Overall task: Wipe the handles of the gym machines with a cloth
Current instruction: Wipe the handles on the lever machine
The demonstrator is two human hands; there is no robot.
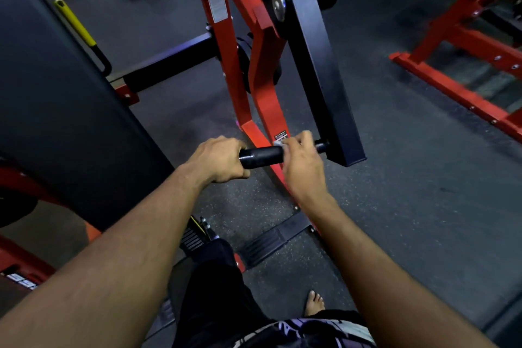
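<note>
Machines surround us: red frame (pixel 262 70) at 12 o'clock, black pad (pixel 56 93) at 9. We judge wiping is underway: our left hand (pixel 219 159) grips the black handle (pixel 261 156) at center, our right hand (pixel 302 161) pinches a cloth (pixel 279 143) against it. Next we slide toward 9, so the left hand blocks.

Open floor (pixel 409 178) right of the black arm (pixel 319 65); red frame (pixel 262 70) crowds behind.
</note>
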